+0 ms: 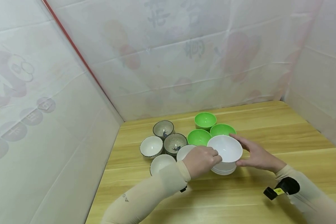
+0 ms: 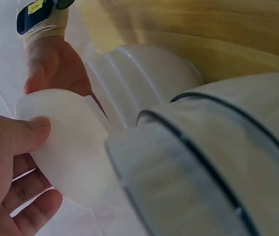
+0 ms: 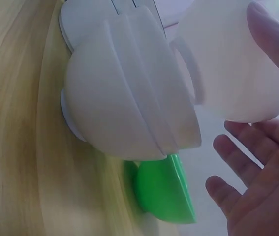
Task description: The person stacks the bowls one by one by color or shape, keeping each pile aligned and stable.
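Note:
A plain white bowl (image 1: 226, 148) is held up over a nested stack of white bowls (image 1: 224, 170), its inside turned toward the head camera. My left hand (image 1: 202, 161) grips its left side; the left wrist view shows the thumb (image 2: 37, 133) pressed on the white surface, fingers curled beyond it. Around the right side goes my right hand (image 1: 254, 154), fingers at the far rim and thumb low. In the right wrist view, the lower fingers (image 3: 240, 160) spread away from the bowl. Ridged sides of the stack (image 3: 124, 88) show below the held bowl.
Three green bowls (image 1: 199, 137) stand just behind the white stack. Left of them are grey dark-rimmed bowls (image 1: 175, 143) and white dark-rimmed bowls (image 1: 151, 146), one partly behind my left hand. Wooden table (image 1: 226, 202); printed sheets (image 1: 184, 77) wall its back and sides.

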